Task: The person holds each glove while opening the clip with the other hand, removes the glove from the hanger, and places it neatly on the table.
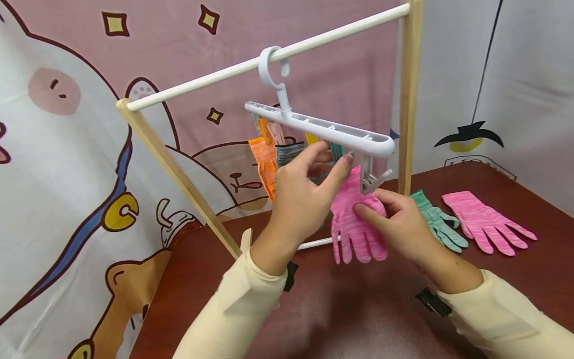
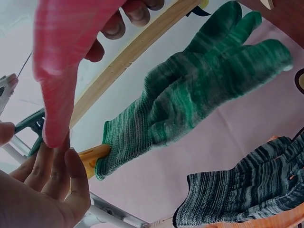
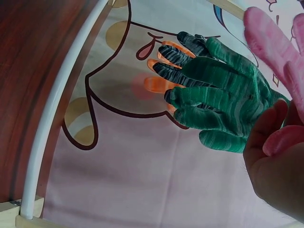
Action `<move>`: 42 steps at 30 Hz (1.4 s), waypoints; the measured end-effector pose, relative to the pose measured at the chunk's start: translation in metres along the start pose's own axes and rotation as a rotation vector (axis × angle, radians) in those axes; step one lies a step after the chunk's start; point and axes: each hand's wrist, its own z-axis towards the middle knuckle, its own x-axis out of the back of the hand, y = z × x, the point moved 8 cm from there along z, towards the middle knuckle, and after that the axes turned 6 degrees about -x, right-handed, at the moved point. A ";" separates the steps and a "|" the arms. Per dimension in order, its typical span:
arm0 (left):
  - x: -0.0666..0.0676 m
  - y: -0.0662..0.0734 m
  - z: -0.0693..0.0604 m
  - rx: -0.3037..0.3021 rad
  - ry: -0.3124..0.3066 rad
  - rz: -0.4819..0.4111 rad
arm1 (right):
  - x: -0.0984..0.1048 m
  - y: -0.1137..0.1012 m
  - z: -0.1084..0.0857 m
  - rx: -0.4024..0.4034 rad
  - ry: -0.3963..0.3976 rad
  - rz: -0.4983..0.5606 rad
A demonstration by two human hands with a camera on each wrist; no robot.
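Observation:
My left hand (image 1: 300,197) is raised under the white clip hanger (image 1: 323,130) and pinches a dark green clip (image 2: 34,124) between thumb and fingers. A pink glove (image 1: 356,224) hangs, fingers down, from my right hand (image 1: 405,227), which grips it between thumb and fingers. Its cuff is up close to the green clip; whether the clip bites it is hidden. Further along the hanger, a green glove (image 2: 190,95) hangs from a yellow clip (image 2: 94,156), then a black-and-grey glove (image 2: 232,190) and an orange glove (image 1: 264,162). A pale grey clip (image 1: 368,180) hangs at the near end.
The hanger hooks over the white rod (image 1: 202,77) of a wooden frame (image 1: 407,99). On the brown table (image 1: 381,309), at the right, lie a light green glove (image 1: 437,224) and another pink glove (image 1: 486,222). A printed cloth (image 1: 215,164) covers the wall behind.

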 end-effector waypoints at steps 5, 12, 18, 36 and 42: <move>0.000 0.003 0.000 -0.032 -0.002 -0.014 | -0.001 0.001 0.000 -0.005 -0.009 0.002; 0.002 0.005 0.000 -0.056 0.022 -0.036 | -0.002 0.001 0.000 0.009 -0.016 -0.002; 0.004 0.006 0.000 -0.061 0.039 -0.014 | -0.003 0.000 0.001 0.027 -0.016 -0.001; 0.017 -0.012 -0.014 0.000 0.051 -0.017 | -0.005 0.006 0.002 0.019 -0.024 -0.012; 0.039 -0.035 -0.030 0.021 0.145 0.026 | -0.005 0.008 0.002 -0.016 -0.020 -0.040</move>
